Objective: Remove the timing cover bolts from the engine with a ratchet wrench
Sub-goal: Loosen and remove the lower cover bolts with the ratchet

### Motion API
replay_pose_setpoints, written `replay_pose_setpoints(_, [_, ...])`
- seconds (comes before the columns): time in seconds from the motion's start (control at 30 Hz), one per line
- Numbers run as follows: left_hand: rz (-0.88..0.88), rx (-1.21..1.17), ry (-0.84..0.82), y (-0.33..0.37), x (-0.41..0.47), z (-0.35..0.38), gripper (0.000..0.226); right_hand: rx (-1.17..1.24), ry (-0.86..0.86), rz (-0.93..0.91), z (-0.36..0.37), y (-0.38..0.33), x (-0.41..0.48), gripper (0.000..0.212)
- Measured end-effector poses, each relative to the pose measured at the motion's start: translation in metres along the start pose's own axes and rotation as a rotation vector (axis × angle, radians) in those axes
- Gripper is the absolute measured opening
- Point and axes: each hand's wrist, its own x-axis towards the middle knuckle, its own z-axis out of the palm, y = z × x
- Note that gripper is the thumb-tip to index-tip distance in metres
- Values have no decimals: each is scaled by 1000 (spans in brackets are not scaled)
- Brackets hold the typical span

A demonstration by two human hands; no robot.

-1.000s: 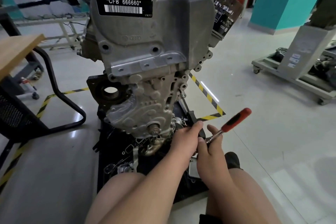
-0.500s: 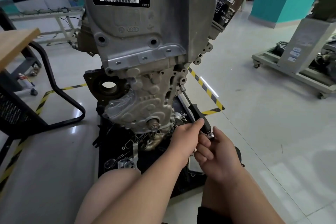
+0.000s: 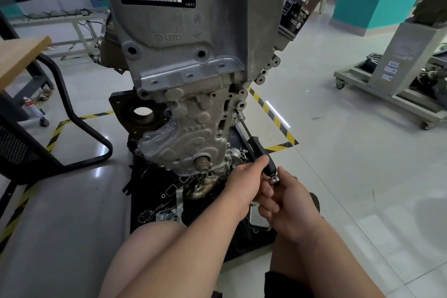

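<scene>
Plainly the extension bar (image 3: 249, 135) slants up and away from the hands to the timing cover (image 3: 193, 133) edge, presumably onto a bolt; left hand (image 3: 244, 180) grips its sleeve, right hand (image 3: 290, 205) pinches the ratchet head (image 3: 275, 179).

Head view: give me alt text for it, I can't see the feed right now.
Both hands work a long black-handled extension bar whose tip meets the right edge of the timing cover on the engine: the left hand grips its handle, the right hand holds the ratchet wrench at its rear end. The engine stands upright on a black base.
</scene>
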Motion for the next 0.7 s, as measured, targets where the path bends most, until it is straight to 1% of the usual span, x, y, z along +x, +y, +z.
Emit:
replay_pose_setpoints(0.07, [7, -11, -16, -1, 0, 0, 46, -111, 32, -73, -1, 3, 2, 45])
replay_pose_setpoints(0.13, [28, -11, -18, -2, 1, 0, 45, -281, 110, -179, -3, 6, 4, 44])
replay_pose_setpoints(0.17, [45, -6, -7, -2, 1, 0, 44, -374, 158, -232, -3, 7, 6, 39])
replay_pose_setpoints(0.27, [80, -24, 36, -3, 2, 0, 36, -589, 272, -363, -3, 9, 7, 13])
replay_pose_setpoints(0.4, [71, -13, 62, -5, 5, -1, 35, -913, 354, -525, -2, 18, 1, 30])
replay_pose_setpoints(0.47, [66, -5, 79, -6, 6, -1, 30, -1133, 377, -550, 1, 22, 0, 34])
replay_pose_setpoints(0.5, [69, -10, 84, -7, 7, -2, 30, -1202, 385, -552, 2, 23, -1, 38])
replay_pose_setpoints(0.53, [75, -16, 86, -7, 7, -2, 30, -1239, 385, -557, 2, 24, 0, 39])
replay_pose_setpoints(0.6, [85, -16, 88, -7, 6, -3, 33, -1235, 385, -570, 3, 25, 0, 36])
replay_pose_setpoints(0.63, [90, -11, 91, -8, 7, -4, 33, -1195, 385, -571, 3, 26, 1, 34])
replay_pose_setpoints(0.7, [102, 6, 105, -8, 7, -5, 32, -1022, 384, -549, 3, 26, 4, 29])
